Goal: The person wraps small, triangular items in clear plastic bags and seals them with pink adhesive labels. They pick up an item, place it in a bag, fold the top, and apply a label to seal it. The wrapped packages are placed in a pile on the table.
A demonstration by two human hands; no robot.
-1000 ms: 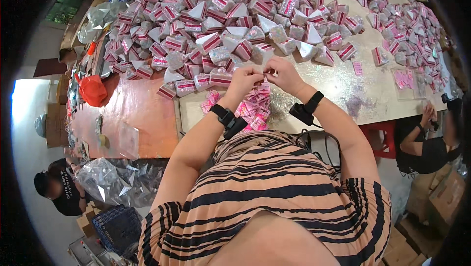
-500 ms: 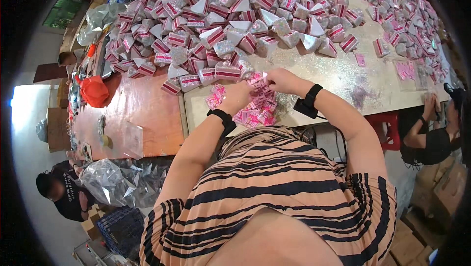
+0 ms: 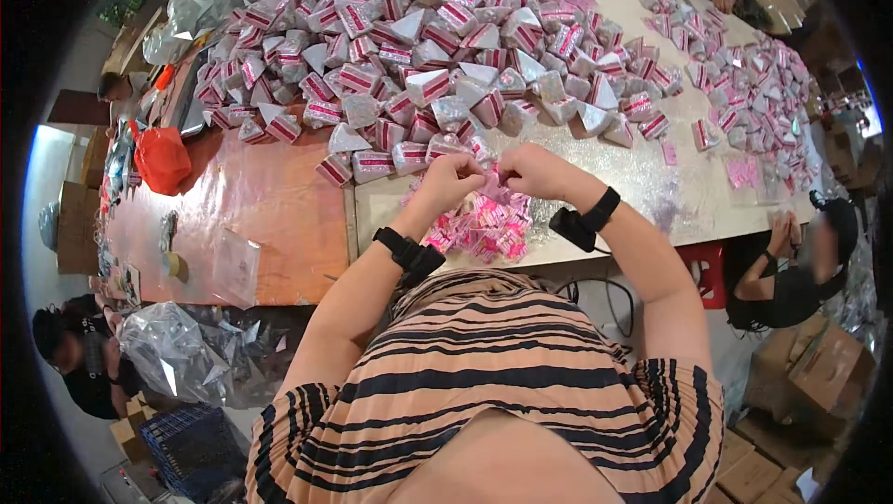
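Observation:
Close together over the table's front edge, my left hand point(image 3: 453, 180) and my right hand point(image 3: 538, 172) are both closed, fingertips pinched toward each other. A small pink slip point(image 3: 496, 191) shows between them, partly hidden by the fingers. Just below them lies a loose heap of small pink-and-white printed slips point(image 3: 486, 230). Beyond my hands spreads a big pile of silvery, glittery wedge-shaped packs point(image 3: 430, 87), each with a dark pink band. The nearest packs almost reach my left hand. Black bands with a small box sit on both wrists.
A second pile of packs point(image 3: 758, 86) covers the right side of the table point(image 3: 595, 197). On the orange board point(image 3: 209, 234) to the left are a red bag point(image 3: 162, 158) and a tape roll point(image 3: 174, 265). Co-workers stand left and right; a red stool point(image 3: 704, 273) is beside the right one.
My left hand has lifted from the pink heap and come up beside my right hand. Both are now pinched together around a small slip. The whole view has shifted slightly.

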